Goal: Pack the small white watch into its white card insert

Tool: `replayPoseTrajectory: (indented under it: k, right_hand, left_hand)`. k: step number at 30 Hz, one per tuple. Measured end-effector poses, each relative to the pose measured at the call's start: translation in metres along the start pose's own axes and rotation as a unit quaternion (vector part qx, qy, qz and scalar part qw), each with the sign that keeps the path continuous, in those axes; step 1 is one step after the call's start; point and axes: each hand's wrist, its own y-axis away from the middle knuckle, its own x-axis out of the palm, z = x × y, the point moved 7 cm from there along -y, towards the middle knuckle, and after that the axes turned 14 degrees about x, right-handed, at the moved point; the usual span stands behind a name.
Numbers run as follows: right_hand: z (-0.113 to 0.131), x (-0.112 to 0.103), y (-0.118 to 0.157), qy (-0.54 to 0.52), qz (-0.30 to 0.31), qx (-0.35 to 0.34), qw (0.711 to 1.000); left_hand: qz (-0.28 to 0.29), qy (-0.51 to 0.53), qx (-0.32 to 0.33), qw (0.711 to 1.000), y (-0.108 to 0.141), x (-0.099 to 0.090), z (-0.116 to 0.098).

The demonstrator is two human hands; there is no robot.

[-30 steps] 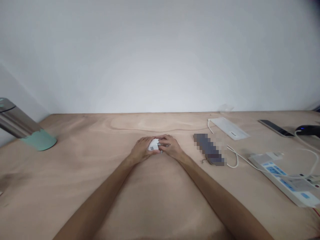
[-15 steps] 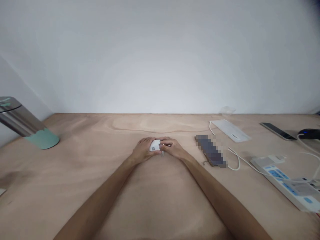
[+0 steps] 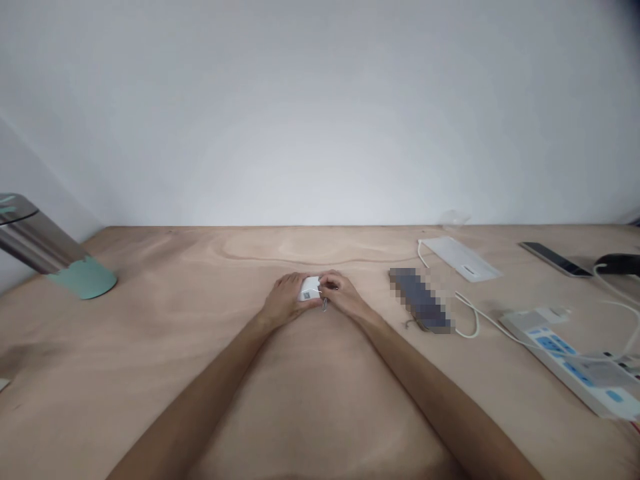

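A small white box-like object [image 3: 310,288] with a dark square mark lies between my hands near the middle of the wooden table. My left hand [image 3: 289,298] wraps round its left side, thumb along the near edge. At its right edge, my right hand [image 3: 340,292] has thumb and fingers pinched together. What that pinch holds is too small to name. A thin pale loop [image 3: 325,305] hangs just below the right fingertips.
A steel and green bottle [image 3: 85,275] stands at the left. To the right are a blurred-out phone [image 3: 423,301], a white face mask [image 3: 460,259], a dark phone [image 3: 555,259], white cables [image 3: 487,319] and a power strip [image 3: 570,367].
The fingers of my right hand have shifted slightly at the box's right edge, and a thin light line now shows across the box. My left hand keeps its hold.
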Motion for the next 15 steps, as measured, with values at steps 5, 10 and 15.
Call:
replayPoseTrajectory:
  k: [5, 10, 15]
  right_hand:
    - [-0.008, -0.016, -0.004, 0.023, -0.058, 0.02, 0.998]
    - [-0.014, -0.03, -0.007, 0.092, -0.118, 0.022, 0.988]
    - [-0.009, -0.027, -0.006, 0.174, -0.161, -0.027, 0.971]
  left_hand:
    - [-0.005, -0.04, -0.02, 0.999, 0.002, -0.005, 0.0]
    - [0.004, -0.063, -0.033, 0.997, 0.003, -0.004, 0.003]
    - [0.023, -0.08, -0.008, 0.997, 0.002, -0.002, -0.001]
